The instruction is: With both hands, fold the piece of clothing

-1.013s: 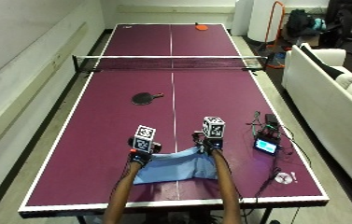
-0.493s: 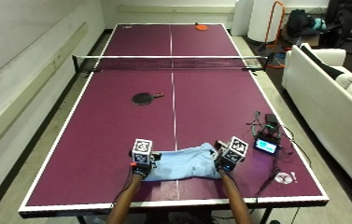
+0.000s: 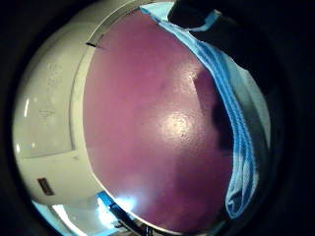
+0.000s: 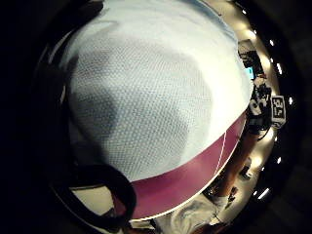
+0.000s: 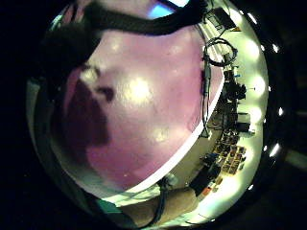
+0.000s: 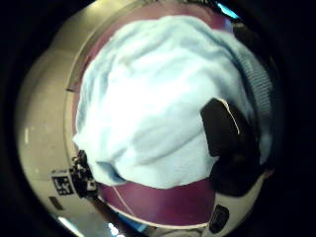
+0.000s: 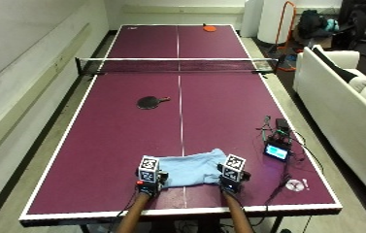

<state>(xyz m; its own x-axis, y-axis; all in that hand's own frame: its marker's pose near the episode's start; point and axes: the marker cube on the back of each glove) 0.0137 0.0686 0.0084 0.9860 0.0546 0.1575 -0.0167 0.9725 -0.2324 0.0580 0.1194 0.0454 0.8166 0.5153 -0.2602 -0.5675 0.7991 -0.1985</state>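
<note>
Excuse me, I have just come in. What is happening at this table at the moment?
A person at the near end of a purple table tennis table is folding a light blue piece of clothing. The left hand and the right hand are at its two near corners, one on each side. The cloth lies bunched on the table between them. Whether the fingers pinch the fabric cannot be seen. A black paddle lies farther up the table.

Both hands [image 7: 150,180] low, apparently gripping.
</note>
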